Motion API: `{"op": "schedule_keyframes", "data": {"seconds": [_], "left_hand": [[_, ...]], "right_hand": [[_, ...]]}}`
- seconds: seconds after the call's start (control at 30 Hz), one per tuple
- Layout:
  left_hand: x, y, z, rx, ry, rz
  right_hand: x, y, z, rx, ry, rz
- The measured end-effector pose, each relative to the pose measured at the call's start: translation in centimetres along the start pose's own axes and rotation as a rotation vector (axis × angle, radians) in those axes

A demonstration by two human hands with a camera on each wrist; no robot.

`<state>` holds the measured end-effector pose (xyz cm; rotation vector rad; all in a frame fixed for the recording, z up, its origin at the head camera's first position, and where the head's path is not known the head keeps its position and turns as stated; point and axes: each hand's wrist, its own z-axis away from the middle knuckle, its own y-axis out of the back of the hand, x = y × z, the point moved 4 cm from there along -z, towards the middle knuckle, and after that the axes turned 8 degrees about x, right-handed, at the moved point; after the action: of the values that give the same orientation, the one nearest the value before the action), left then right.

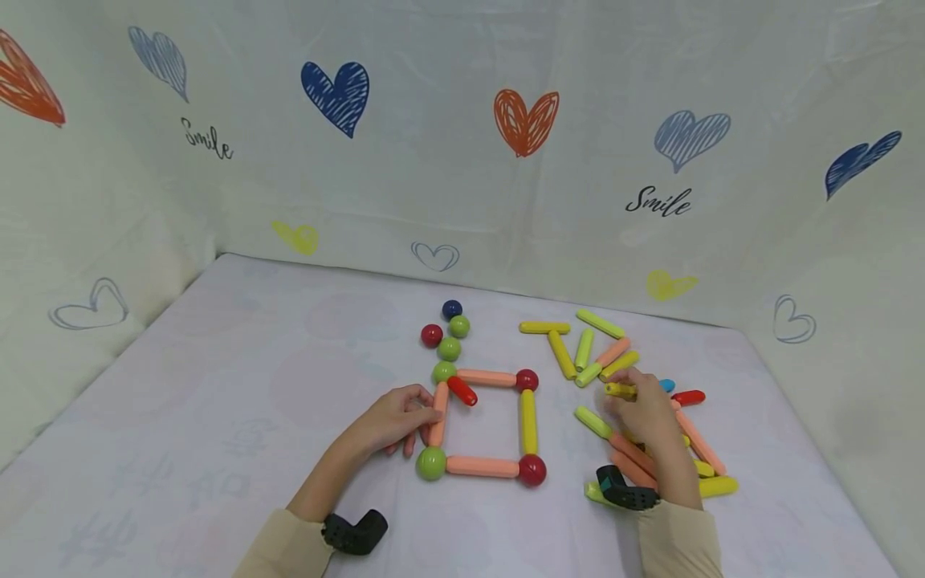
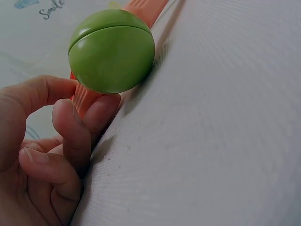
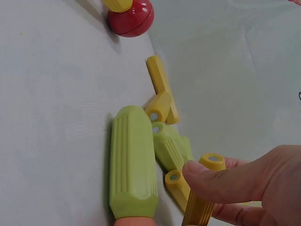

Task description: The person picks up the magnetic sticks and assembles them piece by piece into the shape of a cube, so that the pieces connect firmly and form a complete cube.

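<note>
My left hand [image 1: 397, 419] pinches the salmon magnetic stick [image 1: 438, 409] that forms the left side of a square. In the left wrist view, a green ball [image 2: 112, 52] at that stick's near end stands in front of the fingers. A red stick [image 1: 462, 391] slants inward from the far-left green ball [image 1: 444, 372]. Red balls [image 1: 531, 470] mark the right corners, joined by a yellow stick [image 1: 529, 423]. Over the pile at right, my right hand [image 1: 648, 409] holds another yellow stick [image 3: 200, 207] between thumb and fingers, its magnet end showing in the right wrist view.
Behind the square lie loose balls: a dark blue one [image 1: 451, 309], a red one [image 1: 431, 335] and two green ones [image 1: 450, 348]. Several loose sticks, among them a lime stick [image 1: 592, 421] and a red stick [image 1: 689, 397], surround the right hand. A printed curtain [image 1: 433, 201] hangs behind the table.
</note>
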<state>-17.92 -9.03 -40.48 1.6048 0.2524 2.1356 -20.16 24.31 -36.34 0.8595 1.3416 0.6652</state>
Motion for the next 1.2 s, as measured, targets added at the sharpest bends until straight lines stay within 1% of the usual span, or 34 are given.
{"op": "schedule_keyframes", "data": {"seconds": [0.23, 0.4, 0.5, 0.67, 0.87, 1.07, 1.2], "left_hand": [[0.0, 0.0, 0.0, 0.007, -0.007, -0.008], [0.0, 0.0, 0.0, 0.009, -0.009, -0.009], [-0.1, 0.0, -0.1, 0.005, -0.012, -0.006], [-0.1, 0.0, -0.1, 0.003, -0.014, -0.009], [-0.1, 0.0, -0.1, 0.011, -0.004, -0.017], [-0.1, 0.0, -0.1, 0.006, -0.006, -0.012], [-0.1, 0.0, -0.2, 0.002, -0.006, -0.007]], "right_hand": [[-0.1, 0.8, 0.1, 0.046, -0.090, -0.082], [-0.5, 1.0, 0.1, 0.057, -0.086, -0.133], [-1.2, 1.0, 0.3, 0.045, -0.073, -0.150], [-3.0, 1.1, 0.8, 0.017, -0.019, -0.156], [-6.0, 0.3, 1.6, 0.025, 0.083, -0.135], [-9.3, -2.0, 2.9, -0.008, 0.201, -0.103], [-11.1, -3.9, 3.9, -0.063, 0.229, -0.055]]}}
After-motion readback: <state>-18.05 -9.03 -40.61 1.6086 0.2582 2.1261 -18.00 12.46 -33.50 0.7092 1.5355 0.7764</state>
